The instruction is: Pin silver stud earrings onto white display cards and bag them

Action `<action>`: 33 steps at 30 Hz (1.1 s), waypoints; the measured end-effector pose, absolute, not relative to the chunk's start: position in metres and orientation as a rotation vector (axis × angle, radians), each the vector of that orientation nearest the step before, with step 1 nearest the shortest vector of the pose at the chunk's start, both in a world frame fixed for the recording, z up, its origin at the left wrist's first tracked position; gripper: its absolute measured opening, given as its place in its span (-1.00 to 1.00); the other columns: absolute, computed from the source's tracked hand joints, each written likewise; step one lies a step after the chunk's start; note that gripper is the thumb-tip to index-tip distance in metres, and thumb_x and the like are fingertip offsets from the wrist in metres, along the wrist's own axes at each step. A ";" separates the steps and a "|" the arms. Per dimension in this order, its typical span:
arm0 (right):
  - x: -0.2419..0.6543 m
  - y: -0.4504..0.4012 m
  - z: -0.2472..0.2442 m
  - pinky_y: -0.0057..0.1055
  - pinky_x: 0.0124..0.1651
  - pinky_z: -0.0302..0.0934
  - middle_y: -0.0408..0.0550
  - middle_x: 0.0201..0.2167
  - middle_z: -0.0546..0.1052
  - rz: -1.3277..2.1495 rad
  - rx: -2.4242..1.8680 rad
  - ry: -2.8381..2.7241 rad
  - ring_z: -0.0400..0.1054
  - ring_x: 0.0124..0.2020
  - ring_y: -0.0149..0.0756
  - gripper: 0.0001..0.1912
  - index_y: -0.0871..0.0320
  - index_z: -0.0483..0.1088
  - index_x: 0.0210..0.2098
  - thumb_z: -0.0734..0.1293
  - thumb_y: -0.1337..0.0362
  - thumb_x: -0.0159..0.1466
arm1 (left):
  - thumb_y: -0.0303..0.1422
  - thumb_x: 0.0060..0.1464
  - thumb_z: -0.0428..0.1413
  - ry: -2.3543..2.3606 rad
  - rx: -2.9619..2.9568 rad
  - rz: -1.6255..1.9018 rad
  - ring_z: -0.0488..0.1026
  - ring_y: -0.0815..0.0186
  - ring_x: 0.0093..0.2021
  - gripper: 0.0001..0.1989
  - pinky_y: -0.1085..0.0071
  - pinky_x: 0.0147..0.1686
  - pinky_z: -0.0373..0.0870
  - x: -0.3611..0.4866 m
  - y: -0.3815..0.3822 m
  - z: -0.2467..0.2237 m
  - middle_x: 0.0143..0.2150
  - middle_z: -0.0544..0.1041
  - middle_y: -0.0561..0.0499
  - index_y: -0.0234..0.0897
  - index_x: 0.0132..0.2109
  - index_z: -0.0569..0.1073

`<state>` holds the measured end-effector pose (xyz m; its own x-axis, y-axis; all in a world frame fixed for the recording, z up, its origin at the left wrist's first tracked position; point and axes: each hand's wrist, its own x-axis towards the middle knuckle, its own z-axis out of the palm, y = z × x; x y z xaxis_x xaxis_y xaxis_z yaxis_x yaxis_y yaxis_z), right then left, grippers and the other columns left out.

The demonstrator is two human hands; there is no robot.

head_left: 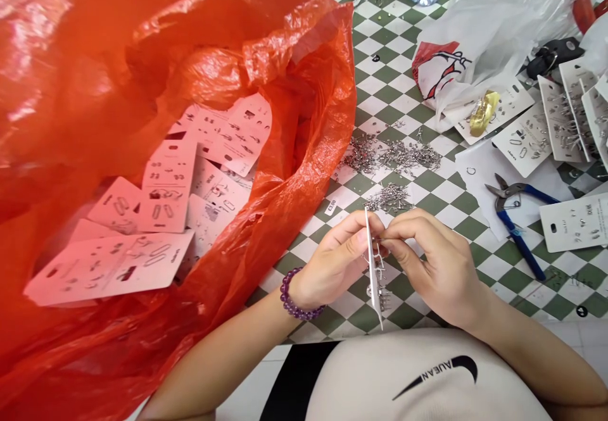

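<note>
One earring card (374, 282), likely light, stiff, best held by edges; left hand (327, 266) pinches it; right hand (439, 272) fingertips pressed together, contents unclear.

1. The card (373, 272) you hold is white.
2. Your bracelet (285, 293) is purple.
3. Your tablecloth (397, 81) shows green and white diamonds.
4. Your plastic bag (304, 201) is orange-red.
5. Your pliers (502, 204) are blue-handled.
</note>
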<state>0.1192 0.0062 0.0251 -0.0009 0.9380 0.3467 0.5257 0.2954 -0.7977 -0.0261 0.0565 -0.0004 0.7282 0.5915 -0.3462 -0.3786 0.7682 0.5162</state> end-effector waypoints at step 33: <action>0.125 0.002 0.040 -0.43 -0.29 0.35 -0.07 -0.39 0.46 0.600 -1.341 -1.692 0.37 -0.36 -0.40 -0.89 0.17 0.35 -0.28 0.22 0.45 0.31 | -0.29 -0.01 0.23 0.467 0.500 0.521 0.34 0.44 -0.47 -0.86 0.50 -0.42 0.36 -0.027 0.054 0.003 -0.44 0.43 0.05 -0.26 -0.31 0.53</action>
<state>0.1245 0.0021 0.0403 -0.0408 0.9423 0.3323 0.5225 0.3036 -0.7968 -0.0268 0.0535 0.0035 0.7699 0.5690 -0.2889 -0.3498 0.7549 0.5547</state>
